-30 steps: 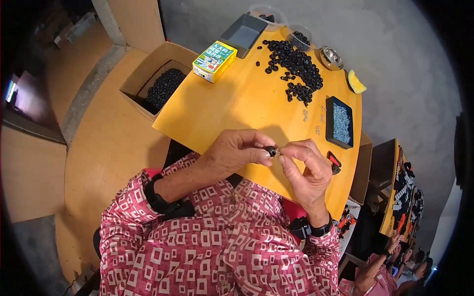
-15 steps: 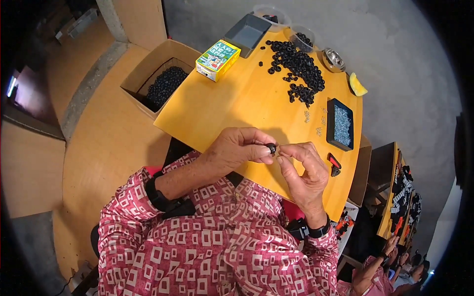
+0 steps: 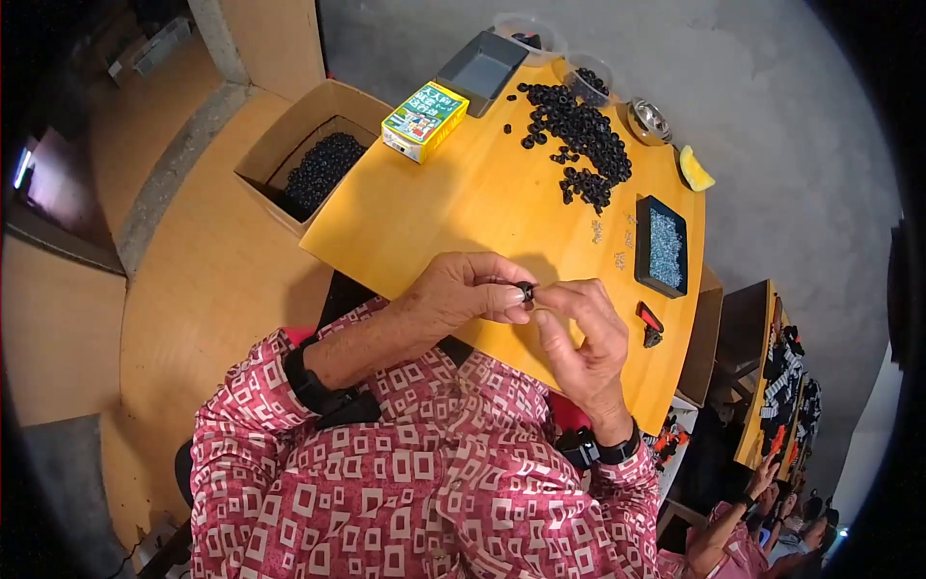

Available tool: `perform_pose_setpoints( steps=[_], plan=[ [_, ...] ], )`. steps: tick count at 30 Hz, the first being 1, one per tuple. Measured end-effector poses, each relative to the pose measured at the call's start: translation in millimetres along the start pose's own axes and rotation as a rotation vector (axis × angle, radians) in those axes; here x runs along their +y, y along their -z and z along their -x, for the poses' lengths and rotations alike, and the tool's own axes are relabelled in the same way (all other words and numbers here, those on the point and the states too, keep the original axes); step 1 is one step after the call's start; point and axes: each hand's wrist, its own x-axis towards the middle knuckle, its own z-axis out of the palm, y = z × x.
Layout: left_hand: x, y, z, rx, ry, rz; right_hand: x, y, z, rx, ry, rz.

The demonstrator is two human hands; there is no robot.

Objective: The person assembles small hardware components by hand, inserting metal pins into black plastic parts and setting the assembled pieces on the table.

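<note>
Right hand (image 3: pixel 586 338) has edged left, fingertips near the small black piece (image 3: pixel 526 290) pinched by the left hand (image 3: pixel 463 294), just right of frame centre; whether the right grips anything is unclear.

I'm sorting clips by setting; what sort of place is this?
Probably a small hand-assembly workshop: the left hand holds a small black part, loose black rings lie heaped on the table, and a black tray holds tiny bluish pieces.
</note>
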Motion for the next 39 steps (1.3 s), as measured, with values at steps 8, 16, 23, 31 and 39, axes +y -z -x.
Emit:
perform_pose_setpoints(
  steps=[8,16,23,31,39],
  plan=[
    [-0.1,2.7,-0.4,-0.003,0.082,0.060,2.7,0.2,-1.2,0.012,0.057,0.074],
    [-5.3,3.2,-1.4,0.017,0.049,0.052,4.7,-2.8,-2.2,-0.014,0.144,0.180],
    [-3.6,7.4,-0.9,0.032,0.063,0.046,15.5,14.5,-22.5,-0.128,0.059,0.096],
    [0.8,7.7,-3.3,0.082,0.077,0.011,113.3,34.4,-68.3,0.034,-0.377,0.162],
    [3.2,7.0,-2.5,0.101,0.082,0.023,150.7,-7.9,-79.0,-0.034,-0.120,0.577]
  ],
)
